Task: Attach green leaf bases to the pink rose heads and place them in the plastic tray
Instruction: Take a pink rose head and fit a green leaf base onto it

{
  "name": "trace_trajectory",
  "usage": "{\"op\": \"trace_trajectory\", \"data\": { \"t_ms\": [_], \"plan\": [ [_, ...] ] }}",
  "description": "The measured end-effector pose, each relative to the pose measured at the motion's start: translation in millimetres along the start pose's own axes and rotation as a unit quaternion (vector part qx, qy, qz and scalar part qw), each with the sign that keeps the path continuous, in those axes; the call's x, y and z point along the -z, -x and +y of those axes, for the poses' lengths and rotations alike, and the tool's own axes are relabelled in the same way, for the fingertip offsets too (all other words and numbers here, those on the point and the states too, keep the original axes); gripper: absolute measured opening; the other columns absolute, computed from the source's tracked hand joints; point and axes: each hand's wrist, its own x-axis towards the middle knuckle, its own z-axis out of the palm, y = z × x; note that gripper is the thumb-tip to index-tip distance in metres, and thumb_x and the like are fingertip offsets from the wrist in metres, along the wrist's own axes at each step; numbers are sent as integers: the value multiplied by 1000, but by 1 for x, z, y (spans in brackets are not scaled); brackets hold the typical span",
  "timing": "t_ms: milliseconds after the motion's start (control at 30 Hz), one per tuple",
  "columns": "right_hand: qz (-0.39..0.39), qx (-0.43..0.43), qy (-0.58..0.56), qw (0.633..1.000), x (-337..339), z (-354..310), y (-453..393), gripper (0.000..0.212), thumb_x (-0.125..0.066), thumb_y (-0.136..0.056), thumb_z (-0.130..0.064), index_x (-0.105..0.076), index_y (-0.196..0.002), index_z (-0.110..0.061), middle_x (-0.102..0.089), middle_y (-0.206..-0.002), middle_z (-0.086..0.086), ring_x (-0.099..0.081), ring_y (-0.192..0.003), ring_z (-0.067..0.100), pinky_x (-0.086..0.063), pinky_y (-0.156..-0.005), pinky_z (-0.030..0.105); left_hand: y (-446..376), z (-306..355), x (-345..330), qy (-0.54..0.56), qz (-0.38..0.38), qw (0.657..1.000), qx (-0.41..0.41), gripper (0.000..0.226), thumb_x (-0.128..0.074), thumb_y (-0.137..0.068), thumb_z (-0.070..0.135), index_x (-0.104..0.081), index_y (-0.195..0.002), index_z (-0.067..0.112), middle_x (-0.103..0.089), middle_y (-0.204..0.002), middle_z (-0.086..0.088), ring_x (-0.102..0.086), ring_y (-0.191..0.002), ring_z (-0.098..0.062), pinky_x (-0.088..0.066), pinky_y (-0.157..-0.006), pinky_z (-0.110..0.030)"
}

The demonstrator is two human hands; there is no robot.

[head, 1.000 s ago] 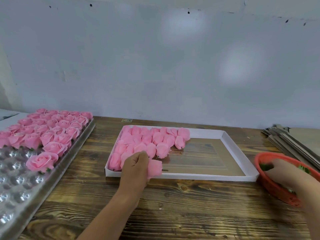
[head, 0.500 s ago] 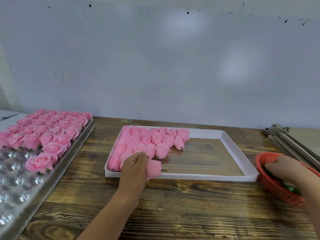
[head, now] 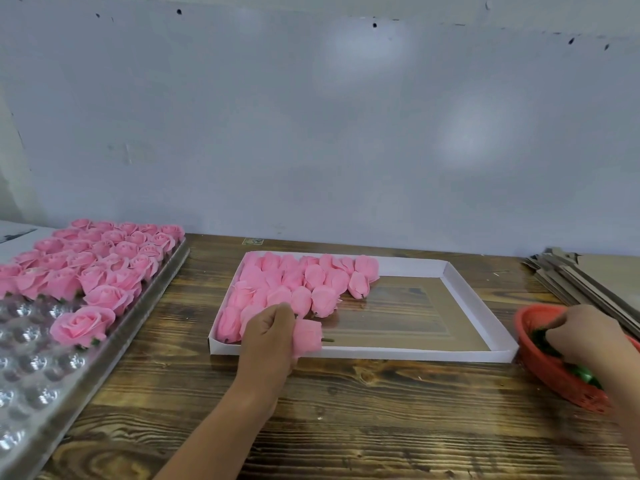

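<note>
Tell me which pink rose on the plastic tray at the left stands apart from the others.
The front rose, nearest the person: it sits alone in its row on the plastic tray, with bare dimples on its left, while the others are packed together behind it.

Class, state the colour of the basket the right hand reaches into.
The basket is red-orange, seen best in the head view.

Right hand [head: 585, 336] reached deeper into red basket [head: 540, 367].
</note>
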Motion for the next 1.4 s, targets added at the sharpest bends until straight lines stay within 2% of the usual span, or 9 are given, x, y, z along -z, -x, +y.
{"op": "trace_trajectory", "data": {
  "t_ms": [100,300,400,500,733,900,1033,1200,1400],
  "plan": [
    [-10,3,11,1000,-1,2,2,16,-59,-85,-6,-74,-79,-10,-67,-68,11,-68,-57,29,-59,-55,36,0,0,0,-3,4,1000,0,44,-41,-104,29,-43,-62,19,-39,-63,-3,-38,-53,-12,-29,-44,-21],
    [-21,2,3,1000,-6,8,0,14,-55,-92,-8,-66,-87,1,-66,-69,15,-67,-65,30,-48,-51,31,1,1,0,3,2,1000,-3,42,-40,-104,29,-43,-65,17,-39,-61,-1,-37,-51,-11,-28,-44,-22],
    [-26,2,-3,1000,-5,9,-2,20,-52,-92,-3,-66,-105,0,-65,-77,14,-68,-67,31,-53,-54,34,1,1,0,0,1,1000,-5,42,-40,-105,29,-43,-65,16,-39,-61,-1,-37,-50,-10,-28,-43,-21],
    [-49,13,-12,999,0,9,-2,37,-48,-92,2,-67,-119,-14,-58,-93,11,-67,-70,31,-58,-57,38,1,1,0,-6,7,1000,-7,40,-40,-104,28,-45,-67,15,-40,-60,0,-38,-52,-11,-29,-44,-22],
    [-28,-1,-96,995,0,20,-14,22,-48,-93,3,-70,-89,5,-67,-82,25,-66,-80,44,-56,-80,50,1,1,0,2,9,1000,-8,36,-41,-102,29,-46,-69,16,-40,-54,7,-37,-48,-7,-29,-44,-22],
    [13,-9,-152,988,-3,33,-27,19,-54,-93,6,-65,-83,-6,-67,-87,25,-67,-73,37,-60,-60,47,1,1,0,0,8,1000,-9,39,-40,-103,28,-43,-66,16,-39,-56,6,-37,-52,-9,-28,-45,-22],
    [47,-38,-146,987,-11,59,-54,22,-67,-83,-4,-70,-73,-24,-71,-65,12,-69,-60,36,-60,-60,55,1,0,-1,-1,10,1000,-10,39,-41,-103,27,-44,-66,16,-39,-63,0,-37,-55,-12,-28,-46,-23],
    [82,-37,-73,993,-18,70,-65,26,-78,-79,-21,-65,-57,-21,-65,-47,6,-65,-48,31,-59,-53,44,0,0,-1,-2,10,1000,-11,40,-41,-104,28,-44,-65,17,-40,-59,2,-37,-53,-11,-29,-44,-22],
    [43,-50,12,998,-16,61,-49,34,-79,-78,-31,-67,-62,-3,-63,-44,9,-66,-47,27,-59,-52,42,0,0,0,5,9,1000,-11,43,-41,-104,27,-43,-62,18,-39,-59,3,-37,-53,-10,-28,-45,-22]
  ]
}}
